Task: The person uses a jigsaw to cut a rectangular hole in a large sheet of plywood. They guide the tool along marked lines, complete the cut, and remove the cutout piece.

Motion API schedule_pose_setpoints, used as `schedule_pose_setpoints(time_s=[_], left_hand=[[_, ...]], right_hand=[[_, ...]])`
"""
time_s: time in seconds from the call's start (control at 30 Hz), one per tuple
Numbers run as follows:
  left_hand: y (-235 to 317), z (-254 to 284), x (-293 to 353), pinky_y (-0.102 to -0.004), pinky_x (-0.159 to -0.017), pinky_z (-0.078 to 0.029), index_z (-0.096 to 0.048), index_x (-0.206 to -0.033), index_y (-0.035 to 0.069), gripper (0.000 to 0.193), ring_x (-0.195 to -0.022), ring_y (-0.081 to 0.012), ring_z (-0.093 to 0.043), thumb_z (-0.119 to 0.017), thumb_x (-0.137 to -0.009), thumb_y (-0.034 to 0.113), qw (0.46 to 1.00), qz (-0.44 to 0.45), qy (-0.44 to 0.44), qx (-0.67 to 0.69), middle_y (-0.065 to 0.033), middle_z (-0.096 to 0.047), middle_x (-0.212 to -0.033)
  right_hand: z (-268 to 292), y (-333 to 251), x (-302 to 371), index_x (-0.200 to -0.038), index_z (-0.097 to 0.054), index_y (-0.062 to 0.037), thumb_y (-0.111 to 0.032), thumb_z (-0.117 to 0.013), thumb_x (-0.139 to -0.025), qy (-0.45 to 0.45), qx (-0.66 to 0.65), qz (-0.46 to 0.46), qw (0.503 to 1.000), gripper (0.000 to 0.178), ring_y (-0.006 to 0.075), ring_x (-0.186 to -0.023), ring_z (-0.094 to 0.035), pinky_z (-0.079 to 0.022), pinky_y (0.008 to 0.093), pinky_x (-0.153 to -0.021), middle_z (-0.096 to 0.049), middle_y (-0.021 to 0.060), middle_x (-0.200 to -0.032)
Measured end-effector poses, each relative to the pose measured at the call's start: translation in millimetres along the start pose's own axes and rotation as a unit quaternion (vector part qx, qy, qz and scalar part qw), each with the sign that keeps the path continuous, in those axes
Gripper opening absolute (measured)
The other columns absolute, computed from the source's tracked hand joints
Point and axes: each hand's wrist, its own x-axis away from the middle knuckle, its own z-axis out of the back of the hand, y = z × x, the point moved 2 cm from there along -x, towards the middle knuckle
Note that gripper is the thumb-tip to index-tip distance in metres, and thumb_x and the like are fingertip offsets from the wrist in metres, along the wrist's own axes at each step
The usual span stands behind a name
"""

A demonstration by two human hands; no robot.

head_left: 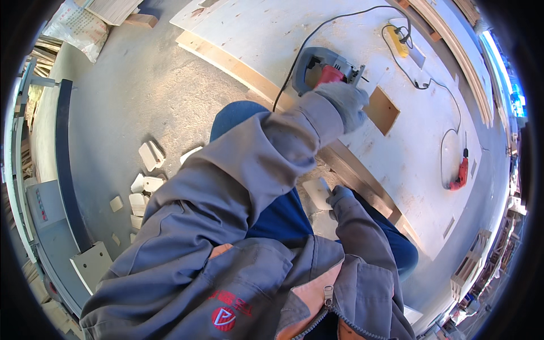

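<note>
My left hand (347, 106), in a pale grey work glove, lies curled against the front of a grey-and-red jigsaw (327, 67). The saw lies on its side on a large pale board, its blade pointing right; my hand covers part of its red body. Just right of my fingers is a rectangular cutout (383, 111) in the board. Lower down, between my knees, my gloved right hand (340, 199) is closed on the edge of a flat wood piece (317, 192).
Several wood offcuts (152, 183) lie on the sawdust-covered floor at left. A black cord (309, 41) loops from the saw across the board. A yellow power strip (398, 42) and a red power tool (461, 173) lie on the right of the board. Long planks border its far side.
</note>
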Motion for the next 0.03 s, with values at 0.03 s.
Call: schedule_pose_setpoints(time_s=[0.03], left_hand=[[-8.1, 2.4, 6.1, -0.0385, -0.076, -0.058, -0.070, -0.107, 0.007, 0.022, -0.096, -0.0267, -0.071, -0.060, -0.092, 0.020, 1.000, 0.010, 0.028, 0.011, -0.0111, -0.073, -0.104]], right_hand=[[3.8, -11.8, 9.0, -0.116, -0.067, -0.0052, -0.014, -0.081, -0.076, 0.006, -0.025, 0.007, 1.000, 0.043, 0.0327, -0.101, -0.069, -0.053, 0.0467, -0.089, -0.070, 0.0184, -0.109]])
